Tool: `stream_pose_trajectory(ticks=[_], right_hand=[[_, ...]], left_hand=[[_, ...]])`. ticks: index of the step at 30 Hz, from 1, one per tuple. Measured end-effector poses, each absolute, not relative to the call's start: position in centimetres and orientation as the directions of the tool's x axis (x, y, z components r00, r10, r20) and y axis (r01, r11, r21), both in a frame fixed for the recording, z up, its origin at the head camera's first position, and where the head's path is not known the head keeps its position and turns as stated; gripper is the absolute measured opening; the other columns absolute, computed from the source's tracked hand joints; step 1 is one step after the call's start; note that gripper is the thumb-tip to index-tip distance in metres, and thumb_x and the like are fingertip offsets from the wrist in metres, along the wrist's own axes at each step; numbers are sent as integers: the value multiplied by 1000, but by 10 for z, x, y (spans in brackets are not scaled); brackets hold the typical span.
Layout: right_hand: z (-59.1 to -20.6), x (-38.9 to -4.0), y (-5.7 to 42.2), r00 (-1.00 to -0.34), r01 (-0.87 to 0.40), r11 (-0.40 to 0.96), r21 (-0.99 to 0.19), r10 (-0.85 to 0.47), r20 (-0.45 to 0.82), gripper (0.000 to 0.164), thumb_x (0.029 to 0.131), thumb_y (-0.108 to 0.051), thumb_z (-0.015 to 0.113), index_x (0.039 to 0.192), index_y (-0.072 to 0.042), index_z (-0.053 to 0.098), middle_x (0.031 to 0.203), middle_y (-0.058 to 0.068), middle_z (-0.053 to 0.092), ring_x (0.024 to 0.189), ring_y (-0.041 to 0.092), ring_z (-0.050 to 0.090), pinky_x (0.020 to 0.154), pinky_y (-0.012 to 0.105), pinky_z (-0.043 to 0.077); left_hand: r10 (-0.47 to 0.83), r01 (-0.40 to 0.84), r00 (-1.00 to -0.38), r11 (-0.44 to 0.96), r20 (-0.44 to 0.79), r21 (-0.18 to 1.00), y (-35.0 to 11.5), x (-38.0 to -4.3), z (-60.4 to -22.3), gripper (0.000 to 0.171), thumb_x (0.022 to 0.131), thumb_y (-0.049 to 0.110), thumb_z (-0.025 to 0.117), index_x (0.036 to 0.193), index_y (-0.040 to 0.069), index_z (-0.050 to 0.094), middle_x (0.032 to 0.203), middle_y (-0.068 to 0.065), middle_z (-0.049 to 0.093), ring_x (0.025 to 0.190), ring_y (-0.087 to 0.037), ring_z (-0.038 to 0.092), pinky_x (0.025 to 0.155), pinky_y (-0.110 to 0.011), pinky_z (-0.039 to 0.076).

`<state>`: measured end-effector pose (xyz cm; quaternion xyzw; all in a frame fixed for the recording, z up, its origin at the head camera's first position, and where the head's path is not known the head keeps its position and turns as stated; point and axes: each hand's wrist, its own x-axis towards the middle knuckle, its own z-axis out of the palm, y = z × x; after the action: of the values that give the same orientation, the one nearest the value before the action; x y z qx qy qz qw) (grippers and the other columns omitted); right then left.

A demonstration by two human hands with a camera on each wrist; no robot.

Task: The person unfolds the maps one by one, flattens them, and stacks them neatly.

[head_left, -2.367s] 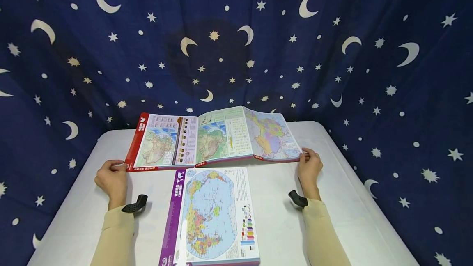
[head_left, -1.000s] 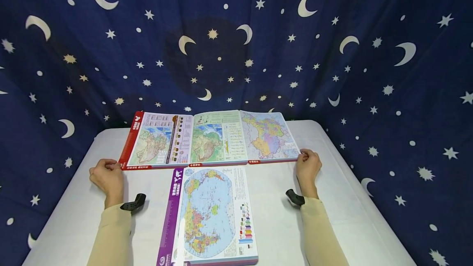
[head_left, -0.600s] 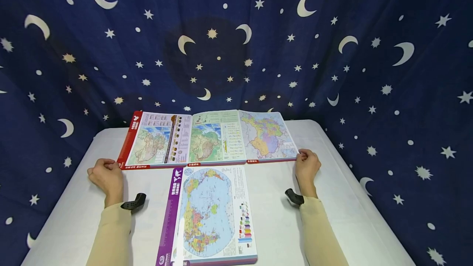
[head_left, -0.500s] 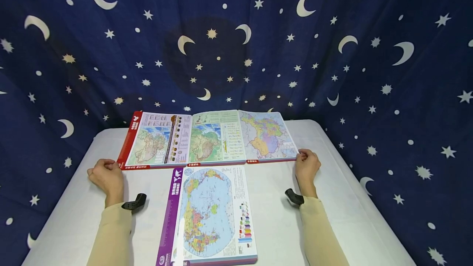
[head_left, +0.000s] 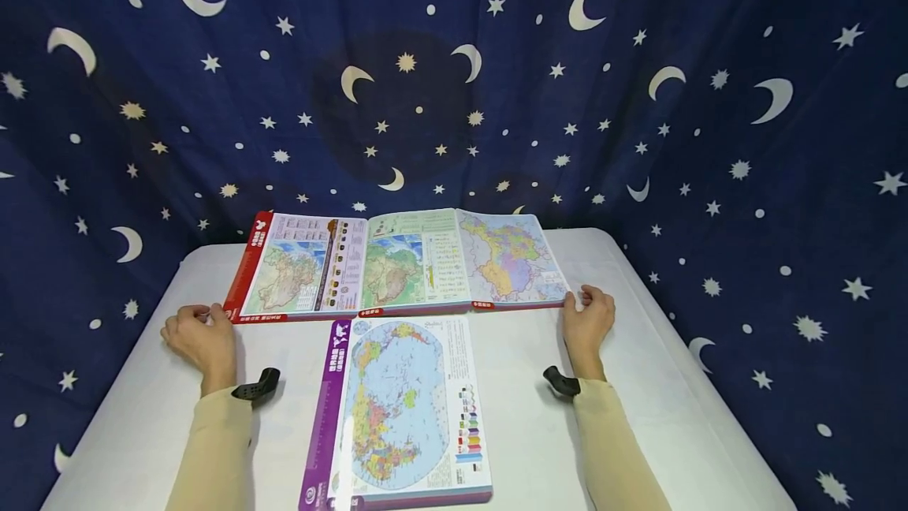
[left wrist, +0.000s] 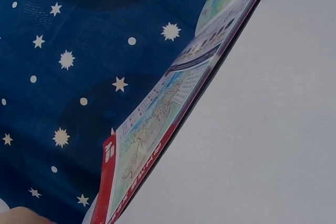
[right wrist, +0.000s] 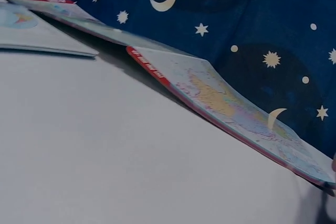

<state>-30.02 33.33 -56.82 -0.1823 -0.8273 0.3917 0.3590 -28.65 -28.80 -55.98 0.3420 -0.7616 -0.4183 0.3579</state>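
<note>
A red-edged fold-out map (head_left: 298, 278) lies across the back of the table, three panels spread side by side with slight ridges at the folds. My left hand (head_left: 202, 344) rests at its near left corner, thumb parted from the fingers. At the near right corner my right hand (head_left: 590, 326) is also loosened, with a gap between thumb and index finger. Toward the front lies a folded purple-edged world map (head_left: 400, 408), touched by neither hand. In the right wrist view the red map's right panel (right wrist: 226, 103) slopes down to a fingertip at the frame edge.
A white-covered table (head_left: 525, 400) bears both maps. Behind it and at both sides hangs a dark blue curtain (head_left: 426, 38) printed with moons and stars. A black wrist camera (head_left: 257, 386) sits on the left wrist, and another camera (head_left: 562, 382) on the right.
The red map's right panels have come down flatter, and the map has shifted slightly left. Since half a second ago both thumbs have parted from the fingers, letting go of the corners.
</note>
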Motion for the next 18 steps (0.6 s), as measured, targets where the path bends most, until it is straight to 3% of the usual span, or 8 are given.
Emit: stream_pose_trajectory(ticks=[8,13,18], right_hand=[[-567,-285,325,-655,13,631,-775,592,471,45,92,-12,73,130,7,62,113,26,59,109,42,50,101,52,35],[-567,-266,314,-673,-22,607,-795,579,461,41,90,-9,75,125,8,63,105,24,58,101,38,50,93,45,35],[-567,-250,301,-698,-29,570,-821,576,424,25,92,-7,72,113,5,65,102,20,60,89,29,56,83,30,39]], left_hand=[[-857,-186,-449,366,252,912,-278,-275,-557,25,102,14,63,113,-8,66,97,-10,47,118,-35,47,103,-44,30],[-825,-152,-490,398,281,905,-269,-260,-558,24,100,11,62,108,-11,67,98,-15,48,112,-38,48,100,-48,31],[-777,-136,-542,458,321,879,-260,-244,-560,22,99,7,60,106,-13,67,100,-23,51,106,-43,48,96,-52,31]])
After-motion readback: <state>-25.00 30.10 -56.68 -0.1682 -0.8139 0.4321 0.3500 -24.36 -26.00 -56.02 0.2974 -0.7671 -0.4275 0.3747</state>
